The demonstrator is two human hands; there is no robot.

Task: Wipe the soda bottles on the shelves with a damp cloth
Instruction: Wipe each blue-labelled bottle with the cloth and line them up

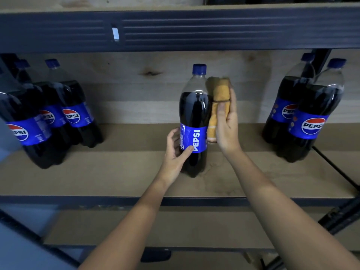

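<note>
A tall Pepsi bottle with a blue cap and blue label stands upright mid-shelf. My left hand grips its lower body, thumb across the label. My right hand holds a folded yellow-orange cloth against the bottle's right side, from the shoulder down to the label. The cloth's upper end is blurred.
A cluster of Pepsi bottles stands at the left of the brown shelf board, and two more bottles stand at the right. A dark metal beam of the shelf above runs overhead. A black cable lies at right.
</note>
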